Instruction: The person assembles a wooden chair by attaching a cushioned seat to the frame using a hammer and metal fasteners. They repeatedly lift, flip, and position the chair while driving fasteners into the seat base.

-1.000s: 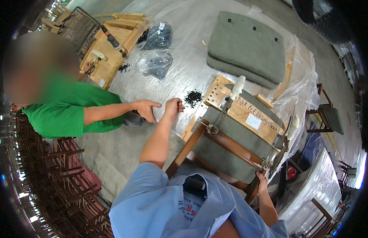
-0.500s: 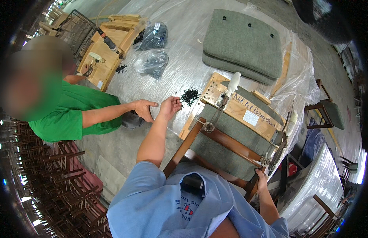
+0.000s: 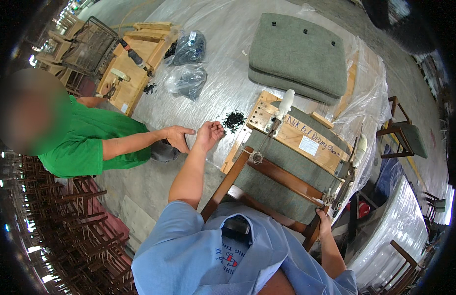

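A brown chair frame (image 3: 285, 180) lies at the near edge of the film-covered table (image 3: 223, 64), against a wooden jig (image 3: 293, 136), its left side piece jutting past that edge toward the person's body. A grey-green upholstered panel (image 3: 269, 186) shows through the frame, and two white-handled clamps, a left one (image 3: 286, 104) and a right one (image 3: 360, 150), meet its two far corners. The person's right hand (image 3: 325, 221) wraps the frame at its right end, just below the right clamp; the left hand (image 3: 209, 135) hovers left of the frame, well apart from it, palm turned up and fingers loosely curled, and whether it holds anything small I cannot tell. Just beside those fingers, near the table's near edge, sits a pile of black screws (image 3: 234, 121). From the pile, a stretch of bare film runs toward the far edge, between two clear plastic bags (image 3: 187, 83) on the left and stacked grey-green pads (image 3: 297, 59) behind the jig. A co-worker's hand (image 3: 177, 137), fingers extended, is just beside the person's left forearm, off the near edge. At the table's left end rests a second wooden jig (image 3: 139, 86), with a power driver (image 3: 134, 56) on it.
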The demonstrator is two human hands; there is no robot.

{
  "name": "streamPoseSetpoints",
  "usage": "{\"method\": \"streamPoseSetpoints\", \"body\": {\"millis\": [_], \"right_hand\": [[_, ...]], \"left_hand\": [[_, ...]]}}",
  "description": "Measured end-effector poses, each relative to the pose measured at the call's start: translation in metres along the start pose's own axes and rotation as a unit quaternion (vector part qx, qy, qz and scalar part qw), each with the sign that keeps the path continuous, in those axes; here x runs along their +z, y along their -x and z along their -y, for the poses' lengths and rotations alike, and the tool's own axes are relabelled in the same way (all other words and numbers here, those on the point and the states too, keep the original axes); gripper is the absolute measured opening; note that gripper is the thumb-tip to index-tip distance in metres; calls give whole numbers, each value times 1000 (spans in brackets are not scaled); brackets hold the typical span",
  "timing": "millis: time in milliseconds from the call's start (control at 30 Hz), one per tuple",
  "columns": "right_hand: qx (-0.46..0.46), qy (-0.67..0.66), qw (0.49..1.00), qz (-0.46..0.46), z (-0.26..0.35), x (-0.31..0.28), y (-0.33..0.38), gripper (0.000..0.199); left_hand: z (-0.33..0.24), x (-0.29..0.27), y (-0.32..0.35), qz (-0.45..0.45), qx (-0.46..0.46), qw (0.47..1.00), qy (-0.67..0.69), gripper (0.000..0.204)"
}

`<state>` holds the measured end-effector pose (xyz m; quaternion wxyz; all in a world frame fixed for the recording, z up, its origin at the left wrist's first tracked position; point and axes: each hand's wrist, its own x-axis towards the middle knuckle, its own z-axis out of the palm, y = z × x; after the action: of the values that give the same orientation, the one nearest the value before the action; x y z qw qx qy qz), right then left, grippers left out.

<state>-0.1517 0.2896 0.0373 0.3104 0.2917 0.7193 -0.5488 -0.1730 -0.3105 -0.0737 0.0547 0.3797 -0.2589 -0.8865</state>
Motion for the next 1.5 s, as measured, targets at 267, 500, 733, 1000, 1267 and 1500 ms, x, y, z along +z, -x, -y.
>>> {"method": "streamPoseSetpoints", "body": {"millis": [267,500,733,1000,1267,1500], "right_hand": [[-40,50,998,-13,-3,0,-1,59],[10,-11,1000,22,-17,-8,-14,55],[-30,-13,999,30,-23,-11,-18,46],[4,5,1000,16,-3,-3,-1,44],[-9,-40,999,25,-23,-10,-17,41],[-9,-53,998,26,-17,-6,-11,40]], "left_hand": [[2,10,15,43,8,999,-27,24],[12,19,26,15,-31,999,5,19],[20,18,36,-19,-26,999,-30,12],[28,14,39,-20,-14,998,-54,15],[36,13,37,-8,-16,999,-46,14],[44,9,37,-12,-14,999,-39,9]]}}
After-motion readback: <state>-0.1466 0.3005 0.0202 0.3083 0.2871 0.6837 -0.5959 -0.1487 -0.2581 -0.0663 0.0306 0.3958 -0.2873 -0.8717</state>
